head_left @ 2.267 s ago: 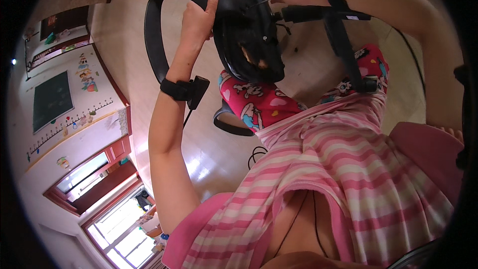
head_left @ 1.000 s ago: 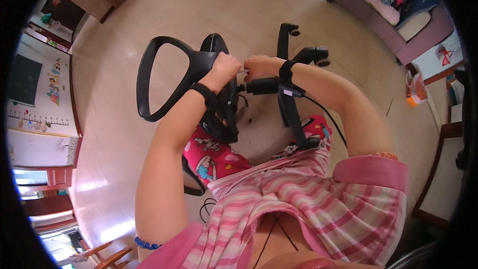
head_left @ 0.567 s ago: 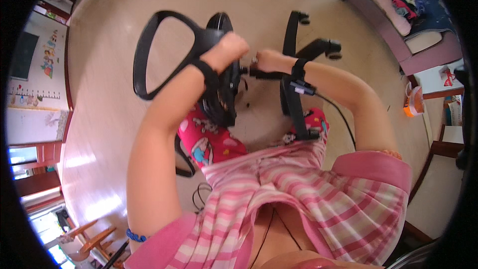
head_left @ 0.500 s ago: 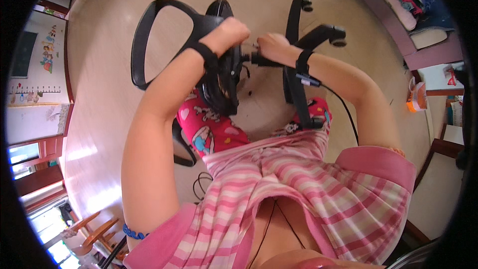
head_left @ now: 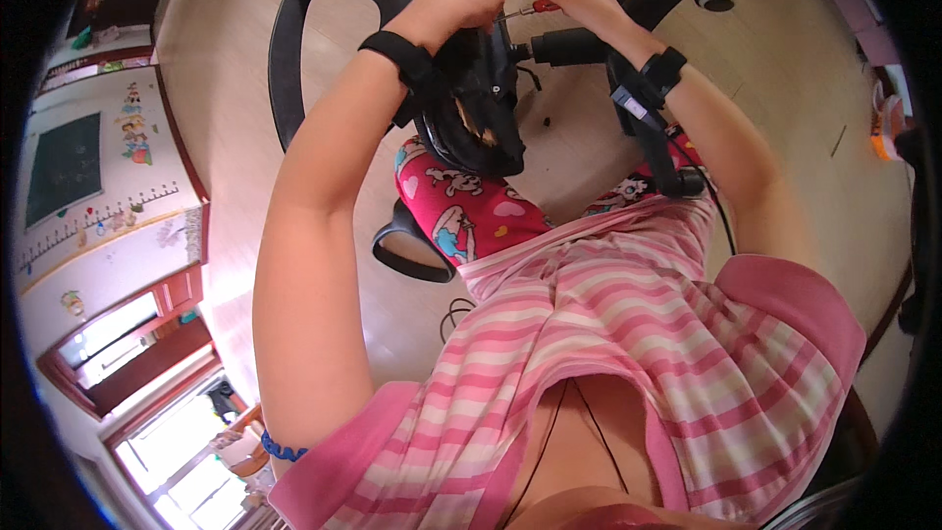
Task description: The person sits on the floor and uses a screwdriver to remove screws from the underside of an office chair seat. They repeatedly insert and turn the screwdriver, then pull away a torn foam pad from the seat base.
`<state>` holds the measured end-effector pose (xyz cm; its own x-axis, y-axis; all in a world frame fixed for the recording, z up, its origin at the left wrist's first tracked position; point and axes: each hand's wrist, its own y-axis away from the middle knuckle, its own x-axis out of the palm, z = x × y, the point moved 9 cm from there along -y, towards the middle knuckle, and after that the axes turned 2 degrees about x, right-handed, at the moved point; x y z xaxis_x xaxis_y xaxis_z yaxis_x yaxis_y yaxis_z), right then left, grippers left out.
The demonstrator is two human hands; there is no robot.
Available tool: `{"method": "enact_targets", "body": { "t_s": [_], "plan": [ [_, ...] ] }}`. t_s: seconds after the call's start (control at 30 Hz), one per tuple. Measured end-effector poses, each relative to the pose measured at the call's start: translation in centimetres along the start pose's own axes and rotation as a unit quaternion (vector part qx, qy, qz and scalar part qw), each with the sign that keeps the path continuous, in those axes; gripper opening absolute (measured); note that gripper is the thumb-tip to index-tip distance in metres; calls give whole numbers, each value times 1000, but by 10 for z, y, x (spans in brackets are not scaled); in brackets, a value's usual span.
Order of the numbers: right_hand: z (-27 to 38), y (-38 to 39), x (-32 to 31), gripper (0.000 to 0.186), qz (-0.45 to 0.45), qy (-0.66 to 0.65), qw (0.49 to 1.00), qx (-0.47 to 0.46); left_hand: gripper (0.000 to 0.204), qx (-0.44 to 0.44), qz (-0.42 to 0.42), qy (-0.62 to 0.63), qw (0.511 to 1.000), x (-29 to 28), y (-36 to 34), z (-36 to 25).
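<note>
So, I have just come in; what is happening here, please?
A person has both hands at a tipped-over black swivel chair. The right hand holds a red-handled screwdriver, pointed toward the seat. The left hand is curled at the seat, near the shaft. Whether the tip touches anything is unclear.

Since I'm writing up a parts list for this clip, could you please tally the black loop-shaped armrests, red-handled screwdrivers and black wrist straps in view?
Black loop-shaped armrests: 2
Red-handled screwdriver: 1
Black wrist straps: 2
Total: 5
</note>
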<state>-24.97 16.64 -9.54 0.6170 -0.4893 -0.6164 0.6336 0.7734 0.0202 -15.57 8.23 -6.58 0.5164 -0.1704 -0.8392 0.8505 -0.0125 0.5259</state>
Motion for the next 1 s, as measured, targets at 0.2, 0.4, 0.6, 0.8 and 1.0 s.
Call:
{"method": "enact_targets", "body": {
  "t_s": [0.2, 0.4, 0.6, 0.8, 1.0],
  "plan": [
    [8, 23, -4, 34, -113, -44, 979, -162, 17, 101, -5, 111, 989, -8, -3, -2],
    [-25, 28, 6, 36, -62, -316, 945, -63, 15, 73, 16, 132, 988, -2, -13, 0],
    [-42, 34, 15, 33, -57, -334, 939, -53, 17, 84, -3, 147, 986, 3, -19, 1],
    [-23, 46, 5, 28, -16, -383, 913, -142, 23, 126, -48, 351, 927, 2, -32, -2],
    [-7, 56, -6, 30, -33, -304, 936, -173, 23, 83, -25, 512, 855, 16, -43, -15]
  ]
}}
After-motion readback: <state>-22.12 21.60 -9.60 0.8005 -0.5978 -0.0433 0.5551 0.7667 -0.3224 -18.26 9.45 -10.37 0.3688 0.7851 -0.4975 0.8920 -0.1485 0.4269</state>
